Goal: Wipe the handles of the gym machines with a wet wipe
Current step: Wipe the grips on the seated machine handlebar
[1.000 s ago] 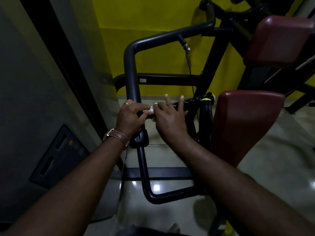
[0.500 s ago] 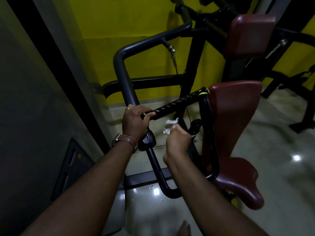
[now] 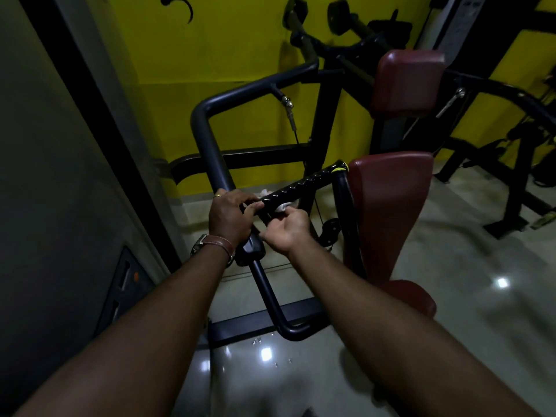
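I am gripping the near end of the ribbed black handle (image 3: 301, 183) with my left hand (image 3: 230, 216), fingers curled over the top of it where it meets the curved grey frame tube (image 3: 207, 139); a gold ring (image 3: 217, 195) is showing on one finger and a brown leather watch strap (image 3: 221, 242) is sitting on that wrist; my right hand (image 3: 285, 228) is coming up from under the handle, fingers curled and pinching the white wet wipe (image 3: 282, 207) against its underside, just beside my left hand; a small scrap of white (image 3: 264, 192) is also peeking out above the handle, though I cannot tell whether it is part of the same wipe; the handle is running up and to the right, ending in a yellow-banded cap (image 3: 341, 167) right beside the dark red seat pad (image 3: 391, 206); a second red pad (image 3: 406, 82) is sitting higher up; behind the machine the wall (image 3: 240, 49) is yellow, and the glossy floor (image 3: 466, 281) is catching spots of light.
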Action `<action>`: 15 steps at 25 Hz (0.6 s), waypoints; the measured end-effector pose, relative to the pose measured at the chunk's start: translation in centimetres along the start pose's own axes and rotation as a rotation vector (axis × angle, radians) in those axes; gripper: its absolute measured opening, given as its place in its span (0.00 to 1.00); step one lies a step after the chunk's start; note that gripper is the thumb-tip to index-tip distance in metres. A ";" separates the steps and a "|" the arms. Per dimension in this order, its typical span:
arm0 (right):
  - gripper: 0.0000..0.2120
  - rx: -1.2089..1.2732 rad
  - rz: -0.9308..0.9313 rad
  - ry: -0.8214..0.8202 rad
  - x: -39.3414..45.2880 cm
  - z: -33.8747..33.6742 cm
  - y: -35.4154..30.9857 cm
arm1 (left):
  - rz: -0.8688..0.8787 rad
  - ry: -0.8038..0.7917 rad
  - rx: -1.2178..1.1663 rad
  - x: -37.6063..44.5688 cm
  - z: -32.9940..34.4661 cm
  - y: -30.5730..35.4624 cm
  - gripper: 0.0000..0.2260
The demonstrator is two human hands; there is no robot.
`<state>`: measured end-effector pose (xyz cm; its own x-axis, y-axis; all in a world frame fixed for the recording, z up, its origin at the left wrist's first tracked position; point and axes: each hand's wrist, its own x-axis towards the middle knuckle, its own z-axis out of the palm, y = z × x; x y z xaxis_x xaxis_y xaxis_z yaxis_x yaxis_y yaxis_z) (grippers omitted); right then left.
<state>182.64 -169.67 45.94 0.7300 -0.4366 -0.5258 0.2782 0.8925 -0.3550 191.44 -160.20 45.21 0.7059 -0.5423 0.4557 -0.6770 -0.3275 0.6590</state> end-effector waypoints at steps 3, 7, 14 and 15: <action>0.18 0.104 -0.027 0.044 -0.4 0.3 -0.4 | 0.020 -0.018 0.012 -0.1 -0.1 0.3 0.04; 0.08 -0.621 -0.385 0.326 -2.8 0.3 2.9 | 0.054 -0.029 0.054 0.0 0.2 0.0 0.05; 0.23 -2.364 -1.358 0.259 -2.9 -0.4 -0.6 | 0.038 -0.032 0.080 0.0 0.3 0.1 0.06; 0.24 -2.461 -1.234 0.327 -2.6 -0.5 -1.8 | 0.035 -0.022 0.087 0.0 0.4 0.3 0.05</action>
<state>179.92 -170.16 47.53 0.7801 -0.5004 0.3756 -0.5457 -0.8378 0.0173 191.20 -160.57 45.18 0.6770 -0.5716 0.4636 -0.7177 -0.3732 0.5879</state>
